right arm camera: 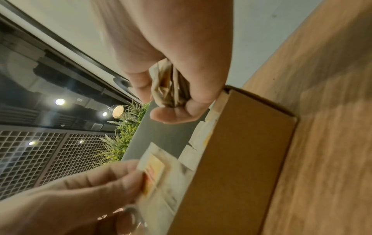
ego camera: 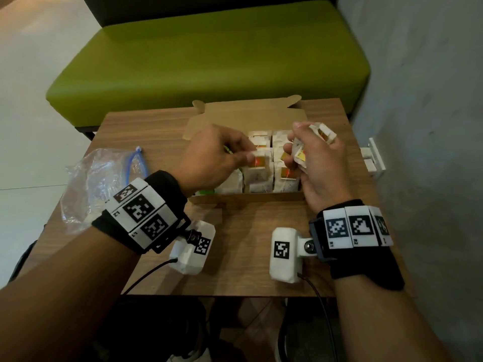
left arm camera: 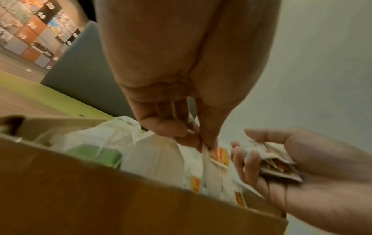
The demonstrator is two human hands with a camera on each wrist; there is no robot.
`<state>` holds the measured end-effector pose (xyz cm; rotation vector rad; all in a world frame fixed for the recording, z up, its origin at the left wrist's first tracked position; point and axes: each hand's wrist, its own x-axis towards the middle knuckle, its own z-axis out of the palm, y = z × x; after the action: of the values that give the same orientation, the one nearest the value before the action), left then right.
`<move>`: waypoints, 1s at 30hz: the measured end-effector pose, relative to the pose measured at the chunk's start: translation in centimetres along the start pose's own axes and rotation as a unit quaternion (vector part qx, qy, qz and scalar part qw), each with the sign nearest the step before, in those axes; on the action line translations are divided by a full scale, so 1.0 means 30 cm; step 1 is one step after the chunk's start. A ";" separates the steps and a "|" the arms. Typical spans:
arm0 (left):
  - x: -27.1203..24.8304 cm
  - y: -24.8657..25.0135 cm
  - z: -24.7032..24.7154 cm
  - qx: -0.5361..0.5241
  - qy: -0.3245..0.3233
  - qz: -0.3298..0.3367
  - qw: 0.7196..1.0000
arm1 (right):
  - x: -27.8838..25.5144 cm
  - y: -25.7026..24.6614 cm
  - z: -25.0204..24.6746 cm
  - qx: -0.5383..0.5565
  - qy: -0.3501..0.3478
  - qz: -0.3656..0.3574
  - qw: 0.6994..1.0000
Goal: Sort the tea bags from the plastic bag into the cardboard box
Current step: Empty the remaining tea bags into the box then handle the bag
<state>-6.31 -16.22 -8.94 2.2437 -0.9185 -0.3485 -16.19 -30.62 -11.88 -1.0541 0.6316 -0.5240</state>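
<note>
Head view: hands [ego camera: 214, 158] pinch papery tea bags [ego camera: 257, 163] over boxy cardboard box [ego camera: 251, 197].

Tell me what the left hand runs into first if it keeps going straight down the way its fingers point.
Most likely the upright tea bags already packed in the cardboard box. The left hand pinches one orange-tagged tea bag right above them. Depth is unclear, so whether that bag already touches them cannot be told.

green bench [ego camera: 209, 61], wooden table [ego camera: 248, 252], grey wall [ego camera: 431, 100]
</note>
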 end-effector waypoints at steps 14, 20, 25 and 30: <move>0.023 -0.015 0.076 0.196 -0.038 0.001 0.980 | -0.001 0.003 0.003 0.057 -0.026 0.056 0.996; 0.007 0.050 0.039 0.086 0.104 0.091 0.987 | -0.017 -0.003 0.028 0.148 -0.083 0.102 0.980; 0.021 0.103 0.042 0.119 0.030 0.139 0.983 | -0.017 -0.001 0.033 0.231 -0.104 0.152 0.955; 0.041 0.082 0.051 0.134 -0.007 0.137 0.981 | -0.018 0.001 0.037 0.228 -0.113 0.156 0.954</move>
<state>-7.43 -19.11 -8.37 2.3125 -1.3301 -0.1190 -15.79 -29.56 -11.40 -0.5501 0.4324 -0.2466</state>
